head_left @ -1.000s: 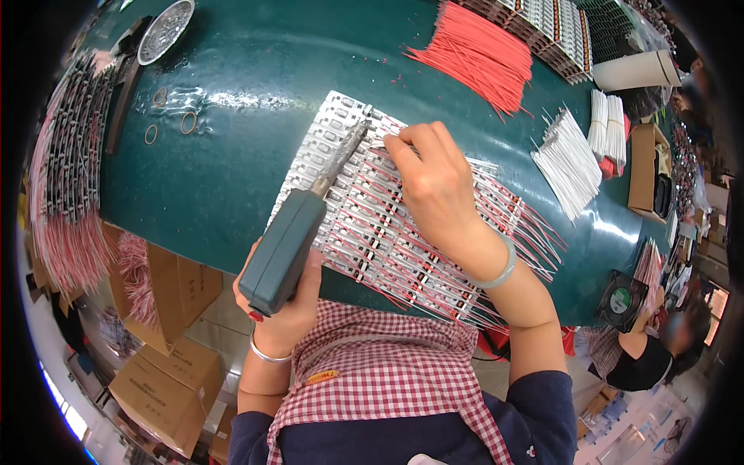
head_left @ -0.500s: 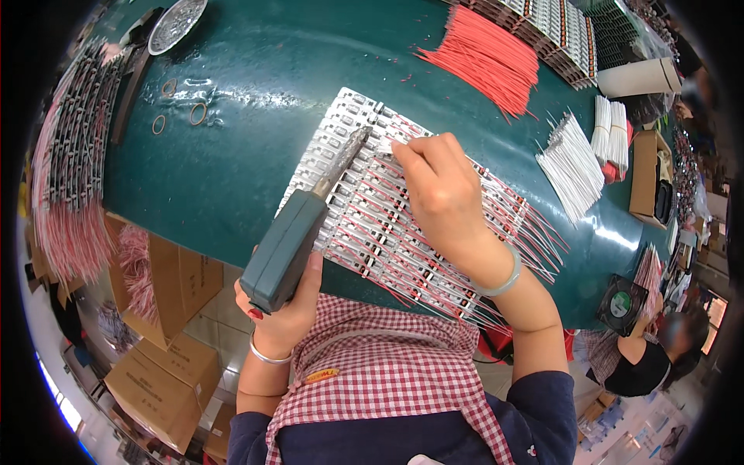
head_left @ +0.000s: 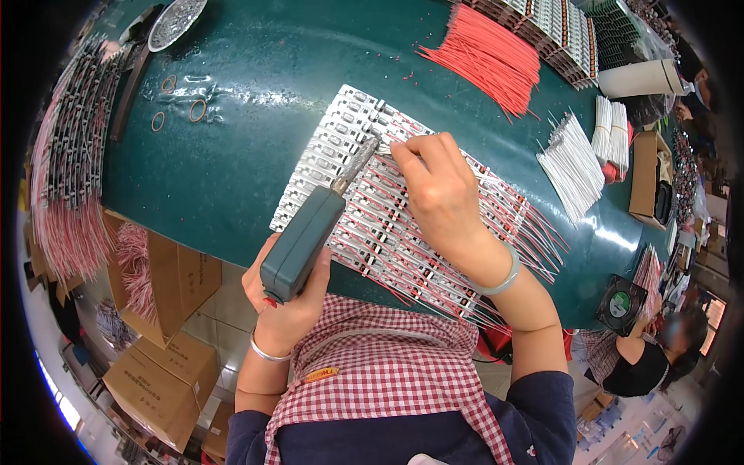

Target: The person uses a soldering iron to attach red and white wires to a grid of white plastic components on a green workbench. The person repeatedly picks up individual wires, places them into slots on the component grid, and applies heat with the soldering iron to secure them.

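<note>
My left hand [head_left: 294, 310] is wrapped round a dark green soldering gun [head_left: 302, 246], whose crusted metal tip slants away to the upper right. That tip rests at or just over a panel of white and silver small parts [head_left: 314, 172] laid in rows on the table. Beside the tip, my right hand [head_left: 446, 194] is closed in a pinch on a thin wire, mostly hidden by the fingers. Red and white wires [head_left: 535, 232] run from many of the parts toward the right. Rows at the panel's left carry no wires.
Loose red wires [head_left: 492, 62] and white wires [head_left: 572, 167] lie behind and right on the green table [head_left: 256, 62]. Stacked panels [head_left: 554, 35] stand at the back. Three rubber bands [head_left: 198, 111] and a metal dish [head_left: 175, 25] sit left. A co-worker [head_left: 639, 360] is at the right.
The left hand and soldering gun have shifted right, bringing the tip nearer the right hand's fingertips. The right hand has hardly moved.
</note>
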### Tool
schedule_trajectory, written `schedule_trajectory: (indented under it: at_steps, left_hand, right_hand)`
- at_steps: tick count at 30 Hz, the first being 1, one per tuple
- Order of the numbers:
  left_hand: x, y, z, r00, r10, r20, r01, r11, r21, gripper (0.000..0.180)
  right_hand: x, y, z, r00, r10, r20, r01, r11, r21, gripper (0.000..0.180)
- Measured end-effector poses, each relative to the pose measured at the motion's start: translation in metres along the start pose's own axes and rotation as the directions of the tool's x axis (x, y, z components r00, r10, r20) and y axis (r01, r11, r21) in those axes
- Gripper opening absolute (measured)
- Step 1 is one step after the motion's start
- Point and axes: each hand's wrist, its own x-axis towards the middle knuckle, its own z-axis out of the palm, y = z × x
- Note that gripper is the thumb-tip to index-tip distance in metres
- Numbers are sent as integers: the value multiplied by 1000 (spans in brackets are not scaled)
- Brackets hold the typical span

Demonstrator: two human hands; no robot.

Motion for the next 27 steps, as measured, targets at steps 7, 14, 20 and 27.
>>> schedule_trajectory:
  at_steps: [7,14,20,27]
  left_hand:
    - [-1,3,1,999,-32,11,31,999,14,15]
    - [-12,0,-4,995,-87,-56,87,996,-5,21]
    - [-18,0,-9,982,-174,-76,172,984,-36,23]
    - [-18,-1,-11,992,-101,-82,99,995,-31,21]
  right_hand:
    - [1,2,0,998,-55,6,55,998,-37,25]
    - [1,1,0,998,-56,3,56,997,-49,24]
    - [0,1,1,999,-46,-21,45,998,-36,25]
    - [-4,-7,-2,995,-49,-84,51,999,19,25]
